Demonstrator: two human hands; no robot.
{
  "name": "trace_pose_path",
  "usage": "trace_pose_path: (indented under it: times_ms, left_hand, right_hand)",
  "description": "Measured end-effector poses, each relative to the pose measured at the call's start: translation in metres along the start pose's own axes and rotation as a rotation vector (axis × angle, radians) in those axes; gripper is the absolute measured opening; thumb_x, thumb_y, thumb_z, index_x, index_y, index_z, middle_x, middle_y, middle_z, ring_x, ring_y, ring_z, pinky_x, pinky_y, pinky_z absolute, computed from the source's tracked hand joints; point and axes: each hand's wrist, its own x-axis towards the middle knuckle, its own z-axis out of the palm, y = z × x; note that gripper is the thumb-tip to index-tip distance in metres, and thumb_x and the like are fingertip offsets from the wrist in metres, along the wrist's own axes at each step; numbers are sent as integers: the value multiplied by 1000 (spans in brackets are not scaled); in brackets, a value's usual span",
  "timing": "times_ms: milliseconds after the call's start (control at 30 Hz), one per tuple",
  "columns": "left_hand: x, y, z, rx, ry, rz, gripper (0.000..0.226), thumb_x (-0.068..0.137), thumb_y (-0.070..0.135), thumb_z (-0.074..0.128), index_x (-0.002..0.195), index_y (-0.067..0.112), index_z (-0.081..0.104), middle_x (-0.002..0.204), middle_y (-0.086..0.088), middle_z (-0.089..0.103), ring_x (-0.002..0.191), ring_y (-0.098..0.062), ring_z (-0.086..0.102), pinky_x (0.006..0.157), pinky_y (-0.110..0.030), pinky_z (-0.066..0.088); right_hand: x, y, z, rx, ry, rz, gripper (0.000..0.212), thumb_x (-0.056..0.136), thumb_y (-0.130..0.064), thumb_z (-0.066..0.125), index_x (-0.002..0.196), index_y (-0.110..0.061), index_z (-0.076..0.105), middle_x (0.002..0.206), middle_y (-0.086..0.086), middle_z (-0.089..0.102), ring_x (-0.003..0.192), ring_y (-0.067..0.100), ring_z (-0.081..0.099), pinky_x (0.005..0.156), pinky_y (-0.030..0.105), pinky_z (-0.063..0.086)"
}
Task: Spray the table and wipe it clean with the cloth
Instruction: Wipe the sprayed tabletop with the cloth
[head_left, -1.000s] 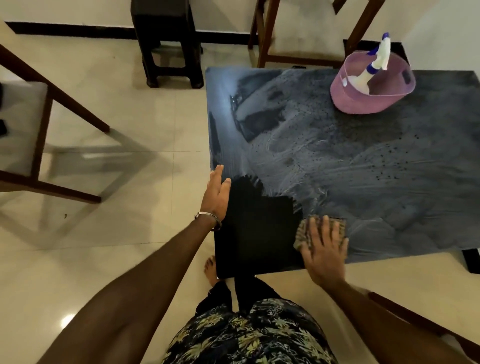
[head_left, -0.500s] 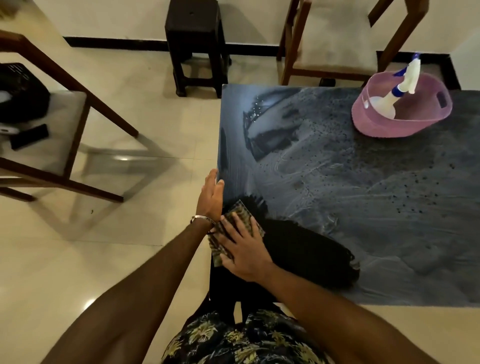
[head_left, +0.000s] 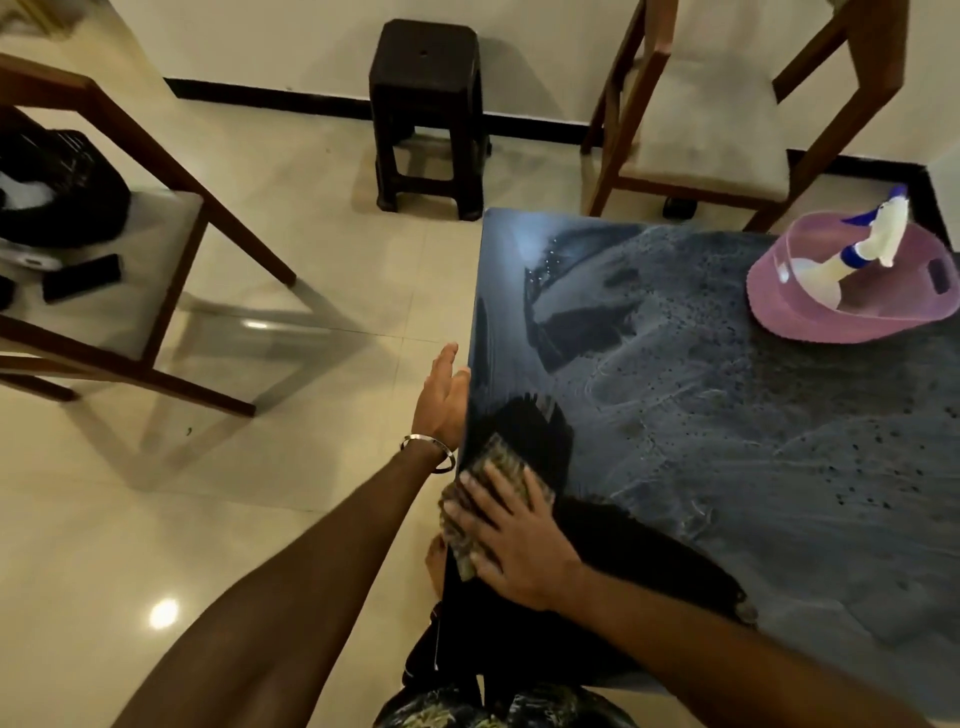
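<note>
The dark glass table is covered with greyish spray film and droplets, with a wiped black patch at its near left corner. My right hand lies flat on the checked cloth and presses it onto that corner, at the table's left edge. My left hand rests open against the left edge of the table, fingers straight. The white spray bottle with a blue nozzle leans inside a pink basin at the far right of the table.
A dark plastic stool stands by the wall beyond the table. A wooden chair is behind the table's far edge. Another wooden chair on the left holds a black bag and a phone. The tiled floor lies to the left.
My right hand swept the cloth from the near middle of the table to the left corner, widening the wiped black patch. The left hand stayed at the table's edge.
</note>
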Motion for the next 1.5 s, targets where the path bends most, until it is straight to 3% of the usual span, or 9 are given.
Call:
trace_pose_path:
  times_ms: [200, 400, 533, 667, 867, 967, 1100, 1300, 1500]
  left_hand:
    - [22, -10, -1, -1, -7, 20, 64, 94, 44, 35, 150, 14, 27, 158, -3, 24, 146, -14, 19, 120, -32, 15]
    - [53, -14, -9, 24, 10, 42, 57, 99, 31, 44, 150, 10, 27, 158, -7, 25, 146, -15, 18, 120, -30, 13]
    - [75, -13, -11, 40, -10, 51, 60, 98, 36, 41, 150, 10, 26, 158, -7, 25, 146, -15, 19, 121, -34, 14]
    - [94, -10, -15, 59, -29, 75, 59, 98, 35, 39, 150, 9, 25, 158, -7, 24, 147, -15, 18, 120, -40, 14]
    - [124, 2, -15, 94, -35, 88, 57, 100, 36, 37, 152, 15, 22, 159, -2, 21, 147, -15, 17, 120, -45, 16]
    - [137, 5, -15, 86, -53, 102, 61, 98, 40, 36, 152, 16, 21, 159, -2, 20, 147, -14, 16, 120, -45, 15]
    - [151, 8, -13, 80, -63, 121, 61, 98, 39, 36, 152, 14, 22, 159, -1, 20, 147, -12, 14, 120, -44, 13]
    - [180, 16, -11, 104, -56, 177, 62, 97, 41, 37, 152, 15, 22, 159, -1, 21, 147, -10, 15, 120, -44, 12]
    - [203, 27, -12, 94, -43, 184, 71, 90, 49, 30, 152, 15, 21, 159, -2, 20, 147, -11, 14, 120, -43, 12]
  right_hand:
    - [11, 29, -4, -113, -73, -328, 71, 95, -58, 37, 158, -43, 8, 168, -2, 11, 154, 30, 4, 116, 66, -1]
    - [134, 120, -57, -32, 40, 154, 65, 98, -58, 26, 156, -47, -2, 169, -1, -5, 154, 29, -9, 114, 72, 8]
    - [196, 155, -84, -35, 62, 413, 66, 100, -58, 25, 158, -41, -1, 169, 1, -8, 154, 31, -11, 115, 71, 1]
    - [163, 116, -67, 15, 115, 350, 66, 100, -57, 25, 158, -41, -2, 168, 0, -10, 153, 31, -16, 115, 71, -1]
    - [51, 25, -4, 14, 93, 139, 70, 95, -54, 42, 158, -43, 14, 168, -5, 8, 155, 29, 5, 111, 69, 13]
    - [70, 47, -17, 24, 64, 140, 70, 94, -56, 43, 157, -46, 14, 168, -9, 6, 155, 26, 7, 113, 66, 11]
    - [168, 111, -63, 61, 150, 348, 62, 99, -58, 30, 157, -46, 13, 168, -8, -1, 155, 25, -6, 118, 64, -2]
    - [296, 219, -124, 38, 77, 505, 63, 101, -58, 24, 158, -42, 2, 168, -1, -9, 153, 28, -16, 118, 66, -4]
    - [310, 224, -130, 66, 127, 531, 63, 102, -57, 23, 159, -40, 1, 168, -1, -9, 153, 29, -16, 118, 66, -5]
